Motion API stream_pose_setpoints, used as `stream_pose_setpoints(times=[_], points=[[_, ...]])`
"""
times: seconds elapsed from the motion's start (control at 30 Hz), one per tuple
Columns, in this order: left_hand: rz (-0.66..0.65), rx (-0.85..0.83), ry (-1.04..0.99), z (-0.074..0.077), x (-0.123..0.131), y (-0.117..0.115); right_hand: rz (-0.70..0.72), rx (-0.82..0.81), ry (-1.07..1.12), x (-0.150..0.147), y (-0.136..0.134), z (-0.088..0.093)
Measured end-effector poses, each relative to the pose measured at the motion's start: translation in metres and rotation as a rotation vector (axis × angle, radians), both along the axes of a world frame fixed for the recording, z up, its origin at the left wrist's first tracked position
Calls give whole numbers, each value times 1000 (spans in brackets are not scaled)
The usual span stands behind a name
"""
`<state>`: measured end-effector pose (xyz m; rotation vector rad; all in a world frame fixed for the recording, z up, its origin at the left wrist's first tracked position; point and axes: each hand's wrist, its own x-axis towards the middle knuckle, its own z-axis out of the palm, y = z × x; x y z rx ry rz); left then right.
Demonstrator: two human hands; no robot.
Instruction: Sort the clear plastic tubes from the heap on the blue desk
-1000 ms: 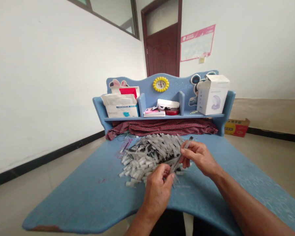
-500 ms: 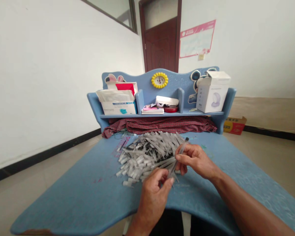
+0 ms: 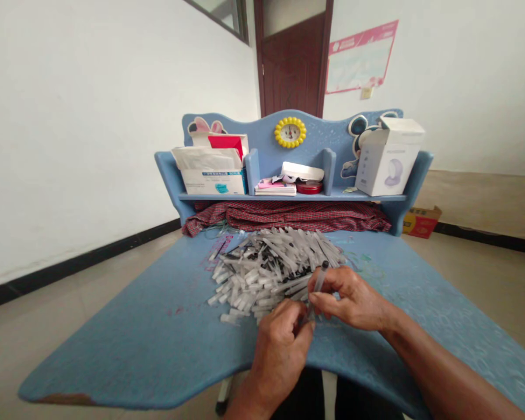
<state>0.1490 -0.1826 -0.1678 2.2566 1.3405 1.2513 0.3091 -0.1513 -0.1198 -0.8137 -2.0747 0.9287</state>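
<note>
In my right hand [image 3: 345, 297] I grip a translucent pen [image 3: 319, 280] with a black end plug, its plug end pointing up and away. My left hand [image 3: 284, 335] is closed around the pen's lower end, close to the right fingers. Those fingers hide the tip, so I cannot tell what is on it. Just beyond both hands lies a heap of translucent pen parts [image 3: 284, 254], long barrels with black ends. Short clear pen caps [image 3: 245, 291] are spread along the heap's near left side.
The blue desk [image 3: 157, 344] has a curved front edge. A checked cloth [image 3: 289, 216] lies bunched below the back shelf [image 3: 262, 197]. On that shelf stand a mask box [image 3: 214, 181], a red round tin [image 3: 308, 187] and a white box [image 3: 389, 160].
Both hands have drawn closer together along the pen, and less of the barrel shows between them. The head view has shifted slightly.
</note>
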Motion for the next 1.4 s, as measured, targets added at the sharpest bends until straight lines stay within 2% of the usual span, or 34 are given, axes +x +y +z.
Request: stream_pose_setpoints(times=[0.43,0.7,1.0,1.4], points=[[-57,-34,-48,-5,0,1,8,-53,-22,-1,3,-4],[-38,14,-24,-4,-2,1,-19,-27,-57,-6,1,-1],[-31,-17,-6,-4,-5,1,-27,-72,-56,-14,4,-2],[-52,-11,22,-2,-5,2,-6,-278,152,-11,15,-15]])
